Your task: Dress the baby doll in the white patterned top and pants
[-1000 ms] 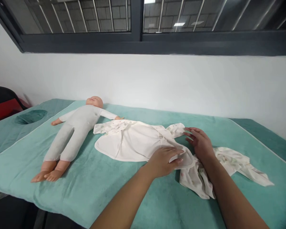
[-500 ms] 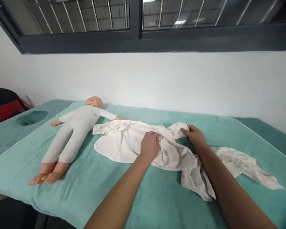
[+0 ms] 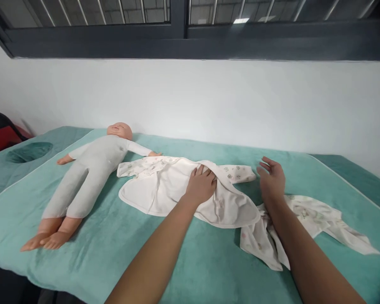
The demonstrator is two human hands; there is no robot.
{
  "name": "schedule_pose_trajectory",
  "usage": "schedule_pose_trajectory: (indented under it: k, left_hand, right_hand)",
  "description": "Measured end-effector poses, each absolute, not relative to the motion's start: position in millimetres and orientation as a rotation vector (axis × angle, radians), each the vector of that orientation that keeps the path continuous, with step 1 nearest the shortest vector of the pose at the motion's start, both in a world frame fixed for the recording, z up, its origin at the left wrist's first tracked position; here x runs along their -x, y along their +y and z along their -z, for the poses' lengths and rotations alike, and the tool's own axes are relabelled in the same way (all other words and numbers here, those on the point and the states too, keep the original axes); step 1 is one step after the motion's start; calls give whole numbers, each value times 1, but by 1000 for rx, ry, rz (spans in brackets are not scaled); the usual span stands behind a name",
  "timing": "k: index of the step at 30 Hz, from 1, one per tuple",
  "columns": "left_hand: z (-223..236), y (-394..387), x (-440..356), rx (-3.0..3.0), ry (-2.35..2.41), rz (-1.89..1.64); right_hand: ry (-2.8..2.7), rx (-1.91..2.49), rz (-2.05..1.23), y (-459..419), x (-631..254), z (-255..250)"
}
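Note:
A white baby shirt (image 3: 167,192) with small printed figures on its sleeves lies spread out on the green sheet, its plain inner side showing. My left hand (image 3: 202,184) rests flat on the middle of the shirt, fingers stretched out over the cloth. Just beyond the end of the right sleeve (image 3: 239,173), my right hand (image 3: 272,177) is raised with its fingers apart, holding nothing. To the left a baby doll (image 3: 96,164) in a pale suit lies on its back, one hand close by the shirt's left sleeve (image 3: 131,168).
A second printed white garment (image 3: 316,213) lies crumpled on the right, partly behind my right forearm. The green sheet (image 3: 202,266) covers a padded bed with a round hole (image 3: 30,152) at far left. A white wall (image 3: 190,101) and dark window frame (image 3: 183,46) stand behind.
My right hand has let go of the right sleeve and moved right, off the cloth; the sleeve now lies straighter. My left hand has opened from a pinch and lies flat on the shirt.

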State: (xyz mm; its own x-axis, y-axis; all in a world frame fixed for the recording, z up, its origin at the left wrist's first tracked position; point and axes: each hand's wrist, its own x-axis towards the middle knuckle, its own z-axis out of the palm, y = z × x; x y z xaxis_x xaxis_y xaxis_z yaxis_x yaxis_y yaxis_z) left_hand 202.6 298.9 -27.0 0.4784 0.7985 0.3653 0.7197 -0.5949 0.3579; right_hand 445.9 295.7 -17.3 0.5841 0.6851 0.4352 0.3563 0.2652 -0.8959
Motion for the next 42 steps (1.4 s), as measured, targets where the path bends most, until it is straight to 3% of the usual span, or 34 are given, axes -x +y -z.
schedule_pose_trajectory:
  k: [3,9,15,21,25,31,42]
  left_hand:
    - [30,298,-204,-2574,1330,-794]
    - [23,295,-205,-2509,1392,-911]
    - [13,280,-173,-2350,1486,-1117]
    - [24,223,-60,-2295,1648,-1291]
    - [26,181,-2,-2429,1667,-1057]
    - [31,176,5,-2449,1869,-948]
    - [29,175,3,-2360,1848,-1026]
  right_hand:
    - [-1437,1450,-110,287,-430,18]
    - [-2158,1458,-253,293,-411,29]
    - [-2231,1436,-170,295,-418,35]
    - [-2138,1474,-309,293,-420,32]
    - [-1998,1491,-208,273,-407,13]
    - [-2441,1224,-162,200,-326,-9]
    - [-2529,1153,487,174,-270,12]
